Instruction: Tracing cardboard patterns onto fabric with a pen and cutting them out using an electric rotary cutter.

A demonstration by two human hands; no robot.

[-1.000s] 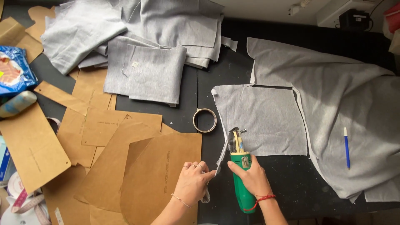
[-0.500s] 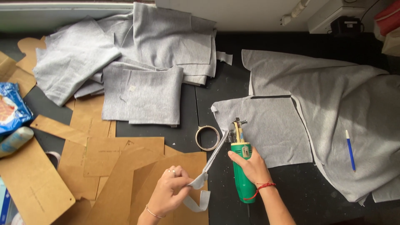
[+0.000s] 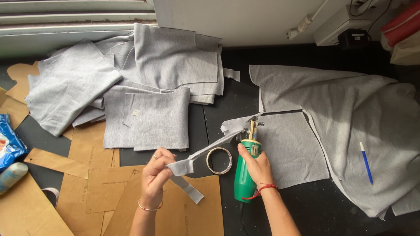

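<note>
My right hand (image 3: 257, 164) grips a green electric fabric cutter (image 3: 244, 175) standing on the black table, its blade at the left edge of a grey cut fabric panel (image 3: 288, 148). My left hand (image 3: 156, 172) pinches a long narrow grey fabric strip (image 3: 205, 150) that runs from the cutter's blade down to my fingers, with its loose end hanging below. A roll of tape (image 3: 219, 160) lies flat between my two hands.
A large grey cloth (image 3: 350, 113) with a blue pen (image 3: 365, 161) on it covers the right side. Several cut grey pieces (image 3: 148, 100) are piled at the back left. Brown cardboard patterns (image 3: 100, 188) lie at the front left, beside a blue packet (image 3: 8, 142).
The cutter has travelled forward along the panel's left edge. My left hand has lifted off the cardboard and pulled the trimmed strip away to the left.
</note>
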